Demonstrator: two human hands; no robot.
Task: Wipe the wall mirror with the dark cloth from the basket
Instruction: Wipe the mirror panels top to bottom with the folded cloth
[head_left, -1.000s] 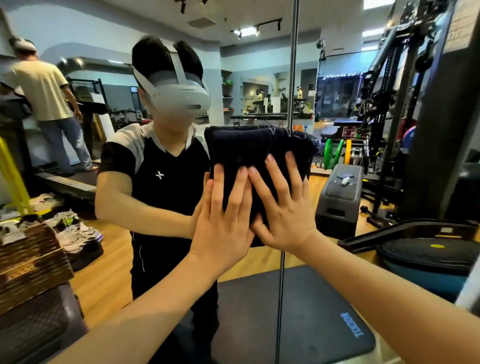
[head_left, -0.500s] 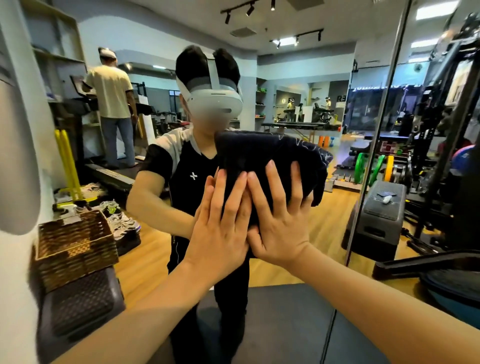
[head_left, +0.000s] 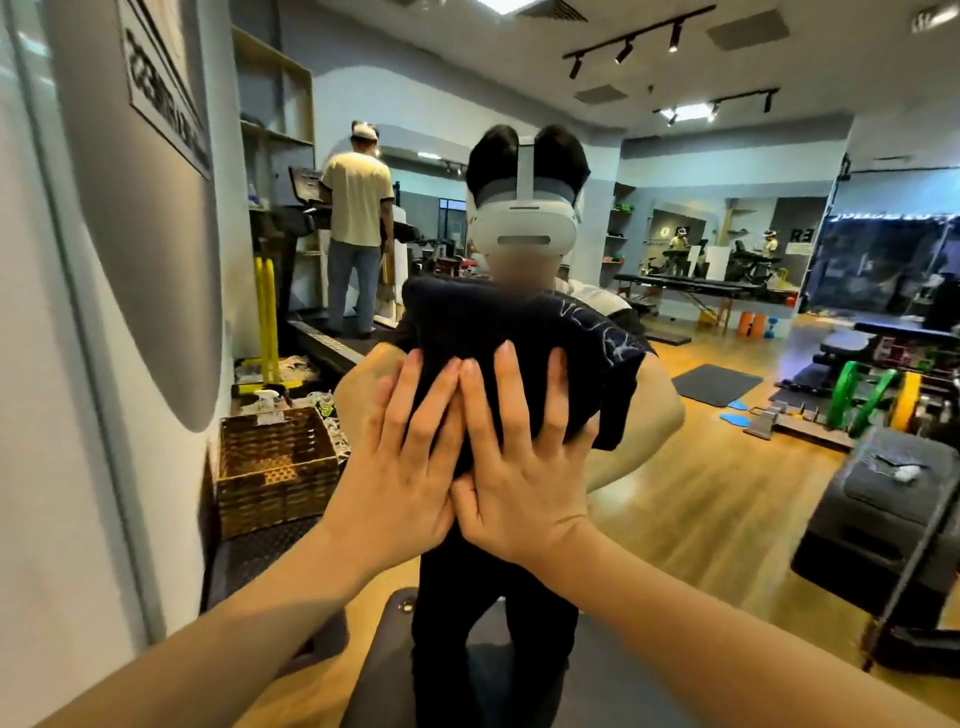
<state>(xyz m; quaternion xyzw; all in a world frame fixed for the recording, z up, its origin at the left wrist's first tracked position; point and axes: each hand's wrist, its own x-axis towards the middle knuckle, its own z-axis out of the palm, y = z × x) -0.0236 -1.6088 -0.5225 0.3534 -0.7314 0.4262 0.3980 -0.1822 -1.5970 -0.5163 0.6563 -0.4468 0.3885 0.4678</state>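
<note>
Wall mirror (head_left: 727, 467) filling nearly the whole view, reflecting a gym room with wooden floor and a person wearing a white headset (head_left: 524, 228). Dark cloth (head_left: 498, 338) bunched flat against the glass at centre, spilling toward 3 o'clock in a hanging fold. Woven basket (head_left: 275, 457) low at 9 o'clock of the cloth, well apart from it, sitting against the white wall. Black step platform (head_left: 878, 525) at 4 o'clock, with a dark floor mat (head_left: 717, 383) beyond it toward 2 o'clock. Left hand (head_left: 410, 467) pressed on the lower part of the cloth, grip spread, fingers straight and pointing to 12 o'clock. Right hand (head_left: 524, 467) just beside it, thumbs touching, likewise flat with fingers fanned apart over the cloth. White spray bottle (head_left: 267, 402) standing just behind the basket's rim.
</note>
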